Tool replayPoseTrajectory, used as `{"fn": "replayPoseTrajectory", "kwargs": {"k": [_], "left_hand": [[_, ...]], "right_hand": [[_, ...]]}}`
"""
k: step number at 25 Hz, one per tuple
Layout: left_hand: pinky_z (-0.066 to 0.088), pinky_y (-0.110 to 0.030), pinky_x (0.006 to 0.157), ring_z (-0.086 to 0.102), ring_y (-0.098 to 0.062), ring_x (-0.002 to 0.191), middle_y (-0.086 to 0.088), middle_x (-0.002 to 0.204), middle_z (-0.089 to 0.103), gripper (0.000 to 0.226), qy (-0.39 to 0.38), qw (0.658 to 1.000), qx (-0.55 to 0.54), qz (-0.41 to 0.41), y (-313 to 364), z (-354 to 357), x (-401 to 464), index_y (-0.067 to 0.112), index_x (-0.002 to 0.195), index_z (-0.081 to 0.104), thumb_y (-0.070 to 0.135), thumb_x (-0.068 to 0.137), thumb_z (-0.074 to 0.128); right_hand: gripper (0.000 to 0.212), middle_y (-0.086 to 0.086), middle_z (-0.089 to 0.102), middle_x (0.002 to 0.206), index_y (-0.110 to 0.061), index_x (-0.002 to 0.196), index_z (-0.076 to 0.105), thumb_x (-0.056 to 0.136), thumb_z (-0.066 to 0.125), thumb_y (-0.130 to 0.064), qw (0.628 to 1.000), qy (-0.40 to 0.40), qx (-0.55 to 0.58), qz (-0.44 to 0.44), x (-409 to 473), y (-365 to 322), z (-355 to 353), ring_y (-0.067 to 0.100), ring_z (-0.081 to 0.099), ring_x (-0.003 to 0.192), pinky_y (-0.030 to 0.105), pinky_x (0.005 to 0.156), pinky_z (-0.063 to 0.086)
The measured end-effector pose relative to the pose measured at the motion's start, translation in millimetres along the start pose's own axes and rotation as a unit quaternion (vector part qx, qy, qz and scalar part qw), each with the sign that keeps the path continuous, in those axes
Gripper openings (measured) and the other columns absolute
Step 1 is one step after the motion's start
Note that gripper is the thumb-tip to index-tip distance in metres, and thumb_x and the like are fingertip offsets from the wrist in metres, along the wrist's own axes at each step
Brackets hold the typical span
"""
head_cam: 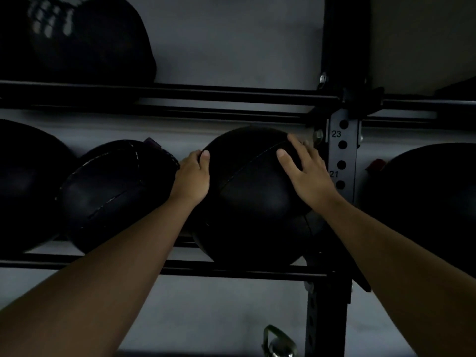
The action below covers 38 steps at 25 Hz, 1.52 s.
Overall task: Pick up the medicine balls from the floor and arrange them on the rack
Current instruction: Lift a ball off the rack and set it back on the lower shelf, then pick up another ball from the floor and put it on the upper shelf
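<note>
A black medicine ball (253,202) rests on the middle shelf rails of the black rack (231,273), just left of the numbered upright (342,155). My left hand (192,175) cups its left side with the thumb on the front. My right hand (304,167) lies flat on its upper right, fingers spread. Both hands grip the ball between them. To its left on the same shelf sits a stitched black ball (113,191), and a further ball (23,186) at the far left edge.
Another black ball (87,39) sits on the upper shelf at top left, with bare rail to its right. A large ball (422,202) lies right of the upright. A kettlebell handle (277,341) shows near the floor below. A grey wall is behind.
</note>
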State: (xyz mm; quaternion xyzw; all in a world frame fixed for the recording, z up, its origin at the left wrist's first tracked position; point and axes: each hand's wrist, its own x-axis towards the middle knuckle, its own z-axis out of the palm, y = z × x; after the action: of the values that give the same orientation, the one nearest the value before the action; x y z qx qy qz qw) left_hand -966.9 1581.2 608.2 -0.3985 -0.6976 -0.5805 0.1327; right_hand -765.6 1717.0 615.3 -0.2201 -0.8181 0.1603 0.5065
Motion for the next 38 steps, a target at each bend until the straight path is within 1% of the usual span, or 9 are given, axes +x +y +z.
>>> {"fn": "replayPoseTrajectory", "kwargs": {"k": [5, 9, 11, 12, 14, 17, 26, 34, 38], "left_hand": [[0.035, -0.054, 0.126, 0.034, -0.033, 0.159, -0.009, 0.176, 0.026, 0.062, -0.073, 0.987, 0.117, 0.080, -19.9, -26.7, -53.3, 0.021, 0.170, 0.021, 0.047, 0.113, 0.022], [0.042, -0.053, 0.118, 0.030, -0.032, 0.162, -0.005, 0.182, 0.003, 0.074, -0.156, 0.956, 0.202, 0.147, -65.1, -41.7, -110.6, 0.025, 0.171, 0.001, 0.047, 0.110, 0.038], [0.041, -0.049, 0.118, 0.035, -0.029, 0.159, 0.000, 0.181, 0.006, 0.074, -0.218, 0.945, 0.187, 0.159, -90.9, -44.1, -141.9, 0.028, 0.171, 0.009, 0.043, 0.109, 0.046], [0.039, -0.047, 0.119, 0.037, -0.028, 0.158, 0.001, 0.180, 0.013, 0.070, -0.261, 0.930, 0.190, 0.175, -106.0, -42.9, -158.2, 0.027, 0.170, 0.017, 0.042, 0.109, 0.047], [0.041, -0.043, 0.119, 0.044, -0.027, 0.152, 0.002, 0.173, 0.032, 0.059, -0.371, 0.880, 0.211, 0.208, -137.6, -35.4, -196.6, 0.026, 0.164, 0.036, 0.040, 0.108, 0.048], [0.045, -0.042, 0.113, 0.055, -0.029, 0.141, -0.005, 0.156, 0.055, 0.048, -0.506, 0.810, 0.204, 0.214, -180.8, -19.4, -266.4, 0.019, 0.150, 0.055, 0.035, 0.105, 0.055], [0.048, -0.036, 0.111, 0.062, -0.022, 0.131, -0.004, 0.142, 0.067, 0.039, -0.760, 0.599, 0.188, 0.167, -256.8, -11.3, -491.4, 0.020, 0.140, 0.066, 0.036, 0.104, 0.059], [0.044, -0.032, 0.092, 0.056, -0.015, 0.109, 0.001, 0.144, 0.063, 0.043, -0.843, 0.467, 0.221, 0.152, -199.7, -52.4, -660.6, 0.027, 0.144, 0.060, 0.047, 0.106, 0.052], [0.048, -0.032, 0.100, 0.057, -0.015, 0.115, -0.001, 0.144, 0.061, 0.042, -0.873, 0.388, 0.220, 0.197, -153.2, -119.3, -771.0, 0.026, 0.145, 0.060, 0.044, 0.108, 0.049]], "right_hand": [[0.071, -0.004, 0.002, 0.174, -0.042, 0.162, 0.009, 0.101, 0.036, -0.064, 0.999, -0.013, -0.012, 0.051, -50.2, -1.4, -3.5, 0.020, 0.001, 0.160, 0.051, 0.128, 0.009], [0.066, 0.000, 0.028, 0.166, -0.037, 0.160, 0.027, 0.100, 0.056, -0.041, 0.994, 0.041, 0.016, 0.100, -119.5, -0.5, 11.1, 0.021, 0.036, 0.148, 0.028, 0.117, 0.034], [0.059, 0.002, 0.044, 0.153, -0.033, 0.153, 0.040, 0.099, 0.061, -0.031, 0.991, 0.044, -0.007, 0.122, -161.0, -2.4, 23.3, 0.019, 0.052, 0.129, 0.013, 0.100, 0.043], [0.053, 0.004, 0.051, 0.147, -0.030, 0.149, 0.047, 0.098, 0.062, -0.028, 0.988, 0.037, -0.018, 0.150, -185.2, -2.9, 31.4, 0.019, 0.058, 0.121, 0.018, 0.096, 0.047], [0.043, 0.006, 0.065, 0.131, -0.026, 0.138, 0.059, 0.096, 0.064, -0.026, 0.975, 0.008, -0.038, 0.219, -244.8, -1.1, 47.9, 0.021, 0.065, 0.107, 0.028, 0.090, 0.050], [0.033, 0.010, 0.075, 0.113, -0.021, 0.127, 0.067, 0.094, 0.065, -0.021, 0.942, -0.085, -0.108, 0.308, -352.4, 5.3, 59.4, 0.022, 0.069, 0.095, 0.026, 0.077, 0.045], [0.034, 0.006, 0.064, 0.136, -0.025, 0.133, 0.063, 0.102, 0.050, -0.030, 0.739, -0.325, -0.159, 0.569, -643.7, -21.0, 25.6, 0.028, 0.061, 0.122, 0.035, 0.095, 0.047], [0.038, 0.013, 0.065, 0.133, -0.018, 0.135, 0.062, 0.104, 0.045, -0.032, 0.662, -0.221, -0.148, 0.700, -845.2, -144.7, -35.4, 0.034, 0.062, 0.119, 0.042, 0.098, 0.052], [0.029, 0.011, 0.070, 0.117, -0.021, 0.117, 0.068, 0.104, 0.043, -0.028, 0.611, -0.101, -0.122, 0.776, -964.6, -264.2, -54.7, 0.034, 0.066, 0.102, 0.041, 0.085, 0.054]]}}
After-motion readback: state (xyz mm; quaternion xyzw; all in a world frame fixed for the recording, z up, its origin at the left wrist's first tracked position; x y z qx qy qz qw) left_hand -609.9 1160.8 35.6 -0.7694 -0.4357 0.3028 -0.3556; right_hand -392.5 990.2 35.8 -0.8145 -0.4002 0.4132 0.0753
